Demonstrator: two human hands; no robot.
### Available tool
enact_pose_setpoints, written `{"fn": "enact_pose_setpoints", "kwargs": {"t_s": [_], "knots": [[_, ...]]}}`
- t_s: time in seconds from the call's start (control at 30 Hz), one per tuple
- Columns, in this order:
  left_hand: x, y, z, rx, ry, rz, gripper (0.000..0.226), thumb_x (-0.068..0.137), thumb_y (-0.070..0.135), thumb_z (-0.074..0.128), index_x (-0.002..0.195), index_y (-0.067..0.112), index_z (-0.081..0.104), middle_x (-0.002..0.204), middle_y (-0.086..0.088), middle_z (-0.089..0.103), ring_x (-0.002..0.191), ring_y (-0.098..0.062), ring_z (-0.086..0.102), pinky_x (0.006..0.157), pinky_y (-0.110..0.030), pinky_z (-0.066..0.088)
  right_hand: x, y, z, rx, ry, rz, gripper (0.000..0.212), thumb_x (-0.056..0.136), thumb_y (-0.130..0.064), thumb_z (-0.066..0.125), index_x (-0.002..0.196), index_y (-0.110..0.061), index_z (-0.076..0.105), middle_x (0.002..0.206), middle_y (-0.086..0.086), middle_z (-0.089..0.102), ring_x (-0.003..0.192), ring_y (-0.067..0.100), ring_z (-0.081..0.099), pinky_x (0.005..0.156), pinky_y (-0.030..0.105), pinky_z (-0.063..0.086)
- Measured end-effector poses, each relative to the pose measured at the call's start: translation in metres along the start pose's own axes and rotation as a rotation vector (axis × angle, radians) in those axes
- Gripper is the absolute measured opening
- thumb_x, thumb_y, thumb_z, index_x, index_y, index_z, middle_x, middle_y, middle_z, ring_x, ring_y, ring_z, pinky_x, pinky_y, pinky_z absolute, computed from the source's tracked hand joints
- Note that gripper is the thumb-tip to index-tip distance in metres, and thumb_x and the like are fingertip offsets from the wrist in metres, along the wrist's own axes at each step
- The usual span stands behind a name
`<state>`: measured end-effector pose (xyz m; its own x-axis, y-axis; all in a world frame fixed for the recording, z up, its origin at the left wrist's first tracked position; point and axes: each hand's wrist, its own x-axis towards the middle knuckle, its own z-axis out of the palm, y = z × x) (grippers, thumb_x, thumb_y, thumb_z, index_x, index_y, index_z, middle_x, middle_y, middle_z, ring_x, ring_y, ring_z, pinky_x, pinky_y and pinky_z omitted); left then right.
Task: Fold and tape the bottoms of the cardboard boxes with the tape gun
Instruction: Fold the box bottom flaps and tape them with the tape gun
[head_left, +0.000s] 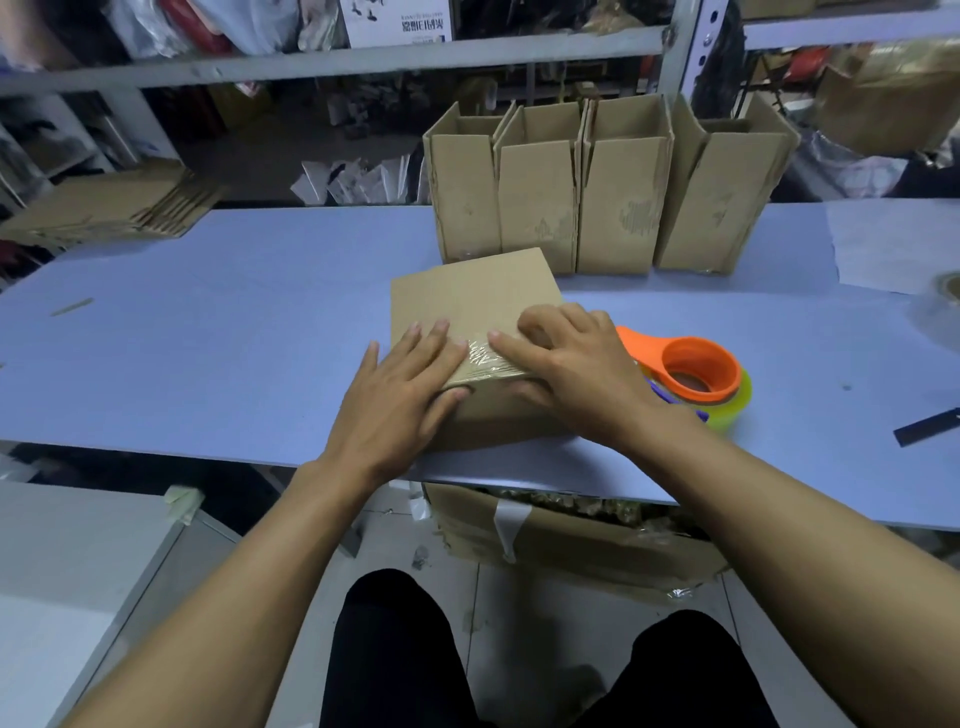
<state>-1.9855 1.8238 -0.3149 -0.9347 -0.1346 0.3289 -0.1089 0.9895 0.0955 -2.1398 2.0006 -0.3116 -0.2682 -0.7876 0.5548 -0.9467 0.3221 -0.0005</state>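
Blue table (208, 332) | brown box (472, 296), crinkled clear tape | left hand (400, 395), right hand (576, 374) pressing flat

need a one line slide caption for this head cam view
Both hands press clear tape onto a cardboard box bottom; the orange tape gun rests alongside.
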Motion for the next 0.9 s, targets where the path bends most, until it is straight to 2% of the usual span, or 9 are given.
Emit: {"fn": "enact_pose_setpoints", "kwargs": {"t_s": [0.13, 0.27, 0.37, 0.43, 0.57, 0.63, 0.73, 0.8, 0.9], "knots": [[-0.001, -0.005, 0.003, -0.186, -0.011, -0.154, 0.065, 0.096, 0.048, 0.051, 0.152, 0.019, 0.033, 0.161, 0.004, 0.023, 0.149, -0.014, 0.018, 0.117, -0.032, 0.024, 0.0, 0.008, -0.002, 0.012, -0.079, -0.071, 0.062, 0.073, -0.048, 0.07, 0.129, -0.022, 0.063, 0.118, 0.007, 0.06, 0.106, 0.03, 0.051, 0.082, 0.042, 0.041], [0.002, -0.004, -0.004, -0.074, -0.022, -0.032, 0.06, 0.098, 0.054, 0.038, 0.149, 0.024, 0.039, 0.16, -0.001, 0.028, 0.147, -0.025, 0.026, 0.113, -0.046, 0.031, 0.001, 0.0, -0.008, -0.027, -0.086, 0.008, 0.059, 0.075, -0.055, 0.071, 0.126, -0.026, 0.064, 0.114, 0.003, 0.061, 0.1, 0.03, 0.052, 0.076, 0.037, 0.037], [0.002, 0.003, -0.007, -0.084, -0.114, -0.113, 0.052, 0.102, 0.044, 0.041, 0.151, 0.03, 0.033, 0.162, 0.005, 0.022, 0.15, -0.023, 0.017, 0.113, -0.049, 0.025, 0.0, -0.008, -0.005, -0.03, -0.101, 0.033, 0.055, 0.074, -0.047, 0.077, 0.124, -0.026, 0.065, 0.113, 0.002, 0.062, 0.098, 0.03, 0.054, 0.075, 0.037, 0.037], [0.001, 0.002, -0.013, -0.094, -0.133, -0.107, 0.053, 0.101, 0.042, 0.042, 0.151, 0.028, 0.034, 0.162, 0.004, 0.022, 0.15, -0.022, 0.016, 0.115, -0.051, 0.022, -0.004, -0.002, -0.005, 0.034, -0.099, 0.03, 0.053, 0.081, -0.048, 0.068, 0.129, -0.025, 0.062, 0.122, 0.005, 0.061, 0.105, 0.031, 0.055, 0.08, 0.039, 0.042], [-0.003, 0.008, -0.02, -0.003, 0.16, 0.111, 0.034, 0.097, 0.039, 0.05, 0.12, 0.022, 0.067, 0.129, 0.0, 0.063, 0.125, -0.025, 0.053, 0.103, -0.059, 0.033, -0.013, -0.001, -0.01, 0.203, 0.028, 0.047, 0.037, 0.091, -0.038, 0.055, 0.118, -0.019, 0.071, 0.119, 0.008, 0.066, 0.108, 0.033, 0.058, 0.091, 0.04, 0.046], [0.001, 0.021, -0.015, -0.029, 0.24, 0.145, 0.023, 0.093, 0.032, 0.056, 0.103, 0.021, 0.073, 0.108, 0.002, 0.07, 0.101, -0.023, 0.063, 0.095, -0.048, 0.041, -0.013, -0.015, -0.009, 0.231, 0.135, 0.061, 0.031, 0.09, -0.034, 0.055, 0.1, -0.017, 0.078, 0.108, 0.006, 0.072, 0.1, 0.031, 0.063, 0.087, 0.037, 0.047], [0.009, 0.037, -0.009, -0.075, 0.242, 0.098, 0.017, 0.088, 0.019, 0.056, 0.086, 0.016, 0.072, 0.083, -0.002, 0.068, 0.077, -0.03, 0.062, 0.073, -0.04, 0.045, -0.007, -0.03, -0.005, 0.261, 0.129, 0.08, 0.031, 0.088, -0.029, 0.051, 0.085, -0.013, 0.078, 0.09, 0.004, 0.074, 0.082, 0.032, 0.066, 0.075, 0.039, 0.052], [0.007, 0.038, -0.009, -0.093, 0.241, 0.078, 0.014, 0.087, 0.016, 0.058, 0.086, 0.015, 0.071, 0.081, -0.002, 0.067, 0.077, -0.029, 0.062, 0.069, -0.04, 0.047, -0.008, -0.029, -0.006, 0.263, 0.083, 0.079, 0.029, 0.088, -0.026, 0.051, 0.086, -0.012, 0.077, 0.088, 0.006, 0.075, 0.081, 0.033, 0.067, 0.073, 0.041, 0.054], [0.001, 0.027, -0.01, -0.18, 0.243, 0.013, 0.016, 0.087, 0.011, 0.068, 0.101, 0.015, 0.075, 0.104, 0.001, 0.072, 0.095, -0.022, 0.067, 0.08, -0.029, 0.053, -0.018, -0.014, -0.006, 0.323, 0.08, 0.076, 0.026, 0.078, -0.005, 0.064, 0.1, -0.011, 0.078, 0.104, 0.007, 0.075, 0.1, 0.028, 0.07, 0.09, 0.038, 0.055]]}}
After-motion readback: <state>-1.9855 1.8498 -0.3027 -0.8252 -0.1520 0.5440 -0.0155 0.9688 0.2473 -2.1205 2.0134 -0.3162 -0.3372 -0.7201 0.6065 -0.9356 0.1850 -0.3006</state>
